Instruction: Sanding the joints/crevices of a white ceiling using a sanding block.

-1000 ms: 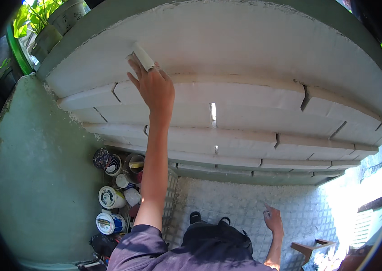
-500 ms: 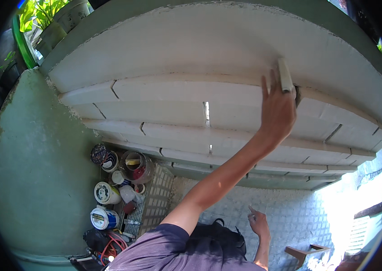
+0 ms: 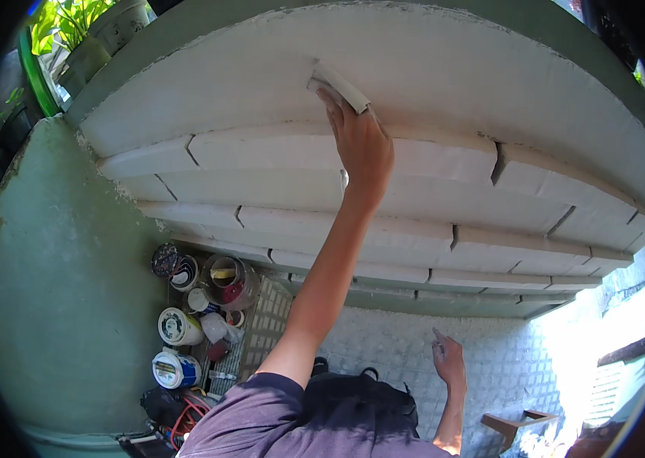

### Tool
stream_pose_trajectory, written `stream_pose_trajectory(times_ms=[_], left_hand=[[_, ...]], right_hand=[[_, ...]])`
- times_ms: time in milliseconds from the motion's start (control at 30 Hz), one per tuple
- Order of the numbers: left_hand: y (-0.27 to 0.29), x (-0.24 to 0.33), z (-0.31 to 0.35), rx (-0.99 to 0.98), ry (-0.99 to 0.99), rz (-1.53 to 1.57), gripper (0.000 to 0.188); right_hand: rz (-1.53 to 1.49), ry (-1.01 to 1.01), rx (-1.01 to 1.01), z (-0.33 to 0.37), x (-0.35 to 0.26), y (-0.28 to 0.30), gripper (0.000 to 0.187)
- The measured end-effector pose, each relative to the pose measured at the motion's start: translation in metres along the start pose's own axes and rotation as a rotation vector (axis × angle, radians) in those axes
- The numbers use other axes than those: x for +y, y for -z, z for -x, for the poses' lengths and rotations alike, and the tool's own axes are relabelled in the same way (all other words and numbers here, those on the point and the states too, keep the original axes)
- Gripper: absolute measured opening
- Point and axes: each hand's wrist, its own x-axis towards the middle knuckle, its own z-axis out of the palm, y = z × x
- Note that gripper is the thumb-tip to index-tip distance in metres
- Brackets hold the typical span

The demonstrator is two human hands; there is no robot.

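Note:
My left hand point(image 3: 367, 145) reaches up and forward, its fingers closed on a pale, flat sanding block point(image 3: 344, 88) with a greyish sheet at its far end. The block lies against the smooth off-white wall face point(image 3: 208, 84), just above a stepped ledge; its underside is hidden. Lower down on the right, my right hand point(image 3: 448, 359) hangs over the floor, whitish dust on its fingers. One finger points out, the others look loosely bent, and nothing shows in it.
White slatted courses point(image 3: 299, 156) with dark gaps run below the wall face. At left, beside a green wall point(image 3: 63, 282), stand paint tubs point(image 3: 177, 369), a clear jar point(image 3: 231, 282) and a perforated crate point(image 3: 265, 324). A wooden frame point(image 3: 509, 431) stands lower right. Potted plants point(image 3: 82, 61) sit upper left.
My left hand has swept the sanding block leftward along the wall, from the right-hand gap to the middle. My right hand has shifted slightly right.

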Motion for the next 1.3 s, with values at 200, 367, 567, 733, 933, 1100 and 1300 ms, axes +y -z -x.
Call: stream_pose_trajectory(times_ms=[200,367,567,733,933,1100,1300], left_hand=[[0.013,0.012,0.015,-0.098,-0.054,0.408,0.027],[0.006,-0.009,0.005,0.016,-0.161,0.428,0.025],[0.013,-0.022,0.016,0.029,-0.128,0.537,0.023],[0.037,-0.037,0.04,0.129,-0.076,0.609,0.021],[0.089,-0.008,0.037,-0.059,0.309,0.843,0.048],[0.118,-0.019,0.052,-0.417,0.391,0.988,0.067],[0.12,-0.009,0.089,-0.27,0.154,0.735,0.06]], right_hand=[[-0.363,0.357,0.545,-0.111,-0.126,0.046,0.019],[-0.371,0.679,0.822,-0.201,-0.266,0.114,0.023],[-0.317,0.73,0.615,-0.264,-0.315,0.11,0.036],[-0.458,0.767,0.63,-0.246,-0.314,0.08,0.03],[-0.528,0.71,0.708,-0.223,-0.296,0.06,0.021],[-0.196,0.809,0.907,-0.208,-0.28,0.054,0.024],[-0.335,0.345,0.484,-0.173,-0.285,0.052,0.036]])
